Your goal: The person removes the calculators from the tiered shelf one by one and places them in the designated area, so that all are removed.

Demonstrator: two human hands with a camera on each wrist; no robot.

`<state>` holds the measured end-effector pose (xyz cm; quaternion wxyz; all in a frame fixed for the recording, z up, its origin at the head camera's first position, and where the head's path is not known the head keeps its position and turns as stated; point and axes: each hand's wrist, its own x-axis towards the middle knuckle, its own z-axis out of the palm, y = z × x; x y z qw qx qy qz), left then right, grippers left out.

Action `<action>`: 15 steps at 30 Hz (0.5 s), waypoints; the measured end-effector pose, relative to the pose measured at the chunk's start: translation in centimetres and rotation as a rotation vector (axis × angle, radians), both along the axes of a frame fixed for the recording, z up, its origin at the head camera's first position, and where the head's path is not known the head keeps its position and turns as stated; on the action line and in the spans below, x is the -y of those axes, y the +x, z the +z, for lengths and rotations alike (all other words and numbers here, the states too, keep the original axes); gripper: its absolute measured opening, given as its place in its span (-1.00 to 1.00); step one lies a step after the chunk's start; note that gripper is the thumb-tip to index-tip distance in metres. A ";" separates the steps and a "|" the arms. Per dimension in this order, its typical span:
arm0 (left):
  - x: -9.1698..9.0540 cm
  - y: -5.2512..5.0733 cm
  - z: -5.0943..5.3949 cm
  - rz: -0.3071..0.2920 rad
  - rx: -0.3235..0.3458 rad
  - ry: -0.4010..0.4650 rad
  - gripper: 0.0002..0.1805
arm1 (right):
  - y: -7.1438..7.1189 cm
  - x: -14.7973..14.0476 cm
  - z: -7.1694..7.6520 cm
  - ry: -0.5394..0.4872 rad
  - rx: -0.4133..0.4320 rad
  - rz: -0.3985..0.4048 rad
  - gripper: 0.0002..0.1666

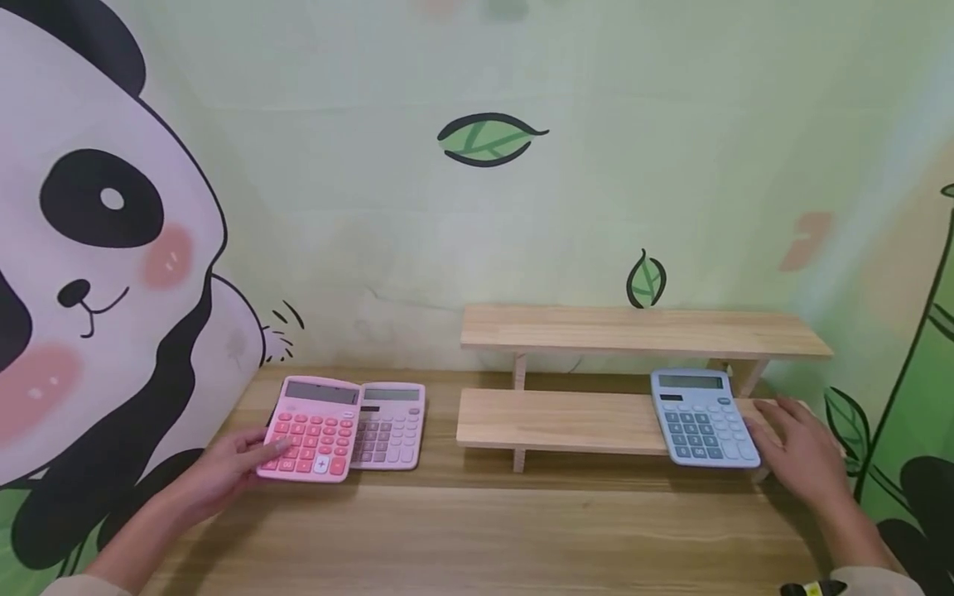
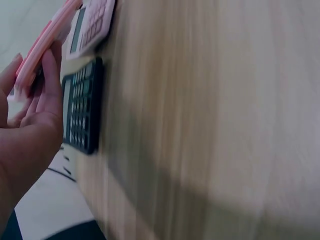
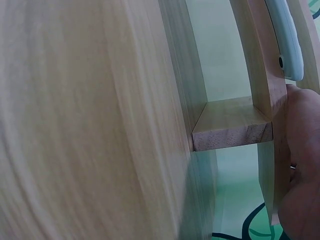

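By green panda wall (image 1: 335, 174), over brown wooden counter (image 1: 462, 538): at left, pinching pink plastic calculator (image 1: 316, 430) with left hand (image 1: 224, 463); at right, resting loose right hand (image 1: 808, 455) on low pale-wood shelf (image 1: 559, 420), just beside blue calculator (image 1: 701, 418).

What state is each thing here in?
Pink calculator: tilted, held in left hand
Lilac calculator: on the table, keys up
Dark calculator: on the table, keys up
Blue calculator: on lower tier, keys up
Two-tier wooden shelf: upright
Right hand: resting at lower tier's right end
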<state>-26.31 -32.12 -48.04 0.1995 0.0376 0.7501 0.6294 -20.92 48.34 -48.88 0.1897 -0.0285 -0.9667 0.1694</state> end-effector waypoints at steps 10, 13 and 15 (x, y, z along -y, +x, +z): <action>3.8 2.4 0.2 -0.122 0.093 -0.047 -0.15 | 0.2 0.3 -0.1 -0.010 0.026 -0.018 -0.24; 4.5 3.1 0.1 -0.109 0.120 -0.054 -0.13 | 0.2 0.3 0.1 -0.003 0.015 -0.016 -0.25; 4.8 3.4 0.0 -0.094 0.141 -0.054 -0.11 | 0.1 0.2 0.1 0.003 0.006 -0.014 -0.27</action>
